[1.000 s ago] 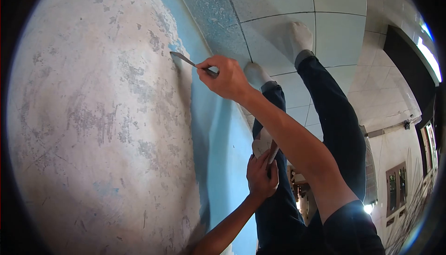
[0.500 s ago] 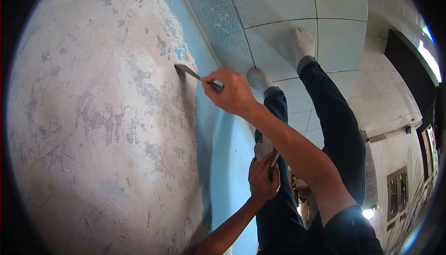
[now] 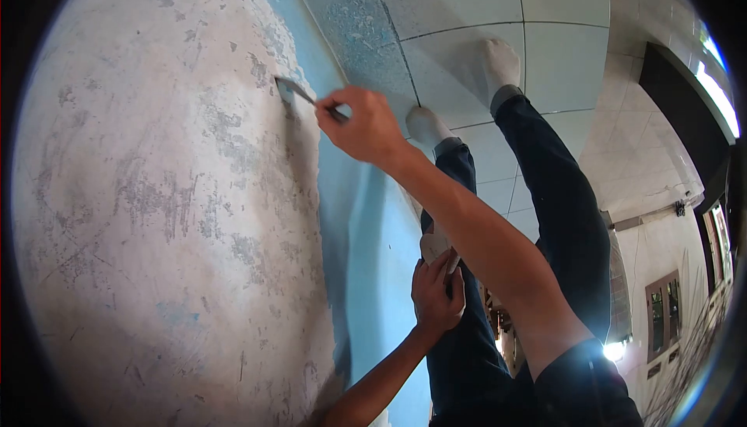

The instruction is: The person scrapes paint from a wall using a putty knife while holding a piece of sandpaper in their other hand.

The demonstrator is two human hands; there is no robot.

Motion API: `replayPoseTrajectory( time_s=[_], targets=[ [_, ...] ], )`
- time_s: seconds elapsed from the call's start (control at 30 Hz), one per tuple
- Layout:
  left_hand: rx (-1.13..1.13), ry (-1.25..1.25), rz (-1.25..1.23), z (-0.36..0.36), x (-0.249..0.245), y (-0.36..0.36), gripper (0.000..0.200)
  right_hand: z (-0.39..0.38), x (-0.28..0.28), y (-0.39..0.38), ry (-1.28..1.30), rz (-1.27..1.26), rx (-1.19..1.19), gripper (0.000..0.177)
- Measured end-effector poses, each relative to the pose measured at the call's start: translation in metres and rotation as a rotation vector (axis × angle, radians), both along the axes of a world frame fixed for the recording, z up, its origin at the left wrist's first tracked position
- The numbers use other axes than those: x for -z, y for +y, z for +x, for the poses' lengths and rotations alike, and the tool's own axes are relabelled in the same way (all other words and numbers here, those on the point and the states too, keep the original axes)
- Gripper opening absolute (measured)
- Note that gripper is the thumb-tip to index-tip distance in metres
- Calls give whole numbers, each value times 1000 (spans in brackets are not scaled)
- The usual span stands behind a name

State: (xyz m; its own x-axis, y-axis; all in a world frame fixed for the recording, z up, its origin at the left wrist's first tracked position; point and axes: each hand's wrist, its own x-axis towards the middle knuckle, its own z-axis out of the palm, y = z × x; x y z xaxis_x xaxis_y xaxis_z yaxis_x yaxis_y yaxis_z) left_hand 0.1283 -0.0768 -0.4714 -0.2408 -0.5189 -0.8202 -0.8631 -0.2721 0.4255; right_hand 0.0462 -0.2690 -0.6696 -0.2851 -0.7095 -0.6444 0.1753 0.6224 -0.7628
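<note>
My right hand (image 3: 362, 123) is closed round the handle of a scraper (image 3: 297, 91). The scraper's thin blade reaches left to the rough, patchy wall (image 3: 179, 186), its tip right at the surface beside the ragged edge of the blue paint (image 3: 331, 217). Lower down, my left hand (image 3: 437, 295) is closed in front of my leg, gripping a second tool with a flat pale blade (image 3: 433, 246). It resembles a putty knife, its handle mostly hidden by the fingers and my right forearm.
Pale floor tiles (image 3: 467, 57) meet the wall's base at the top, with dusty blue flakes (image 3: 354, 30) along that edge. Both my feet (image 3: 502, 65) stand on the tiles. A dark-framed opening (image 3: 685, 88) and a small window (image 3: 664, 310) lie to the right.
My right hand and the scraper have moved up and left along the paint edge. My left hand stays in nearly the same place, still holding its tool.
</note>
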Motion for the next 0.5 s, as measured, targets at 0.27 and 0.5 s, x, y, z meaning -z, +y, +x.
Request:
replayPoseTrajectory(
  time_s=[0.27,0.5],
  targets=[
    [-4,29,-36,-6,1,-8,33,-7,-2,1,-30,4,-13,15],
    [-24,0,-4,-1,2,-3,33,-9,-2,14,-63,-84,27,12]
  ],
)
